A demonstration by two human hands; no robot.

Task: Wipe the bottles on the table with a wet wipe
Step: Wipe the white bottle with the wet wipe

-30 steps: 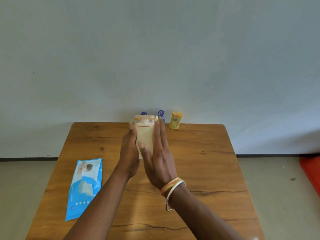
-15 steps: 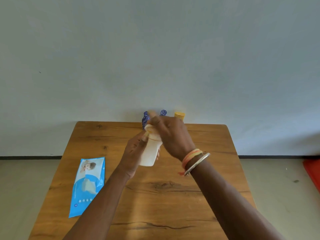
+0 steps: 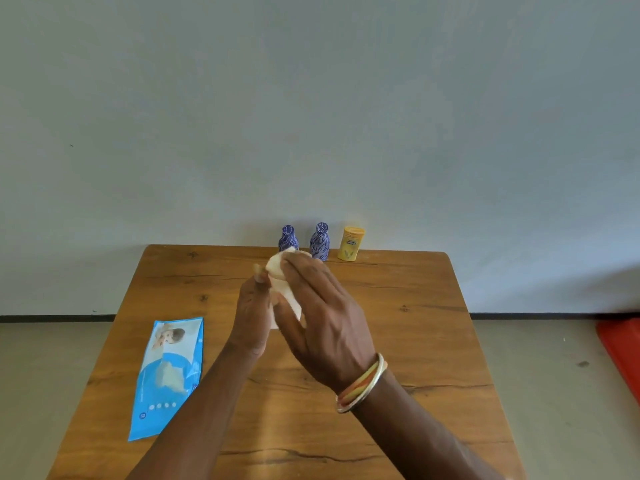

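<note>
While the left hand (image 3: 254, 313) grips the cream bottle (image 3: 292, 303), long axis tilted up and away, the right hand (image 3: 325, 320) presses the wet wipe (image 3: 278, 266) straight-fingered over its top, with the blue bottles (image 3: 320, 241) just beyond the fingertips.

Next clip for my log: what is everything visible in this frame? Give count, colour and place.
table: one, brown wood, against the wall
cream bottle: one, cream, held above the table between both hands; a wipe on it cannot be told apart
blue bottles: two, blue patterned, upright at the table's far edge
yellow bottle: one, yellow, upright to the right of the blue ones
wipes pack: one, blue, flat on the table's left side
red thing: one, red, on the floor, cut off
bangles: several, orange and silver, right wrist
left hand: holds the cream bottle
right hand: fingers laid straight over it
</note>
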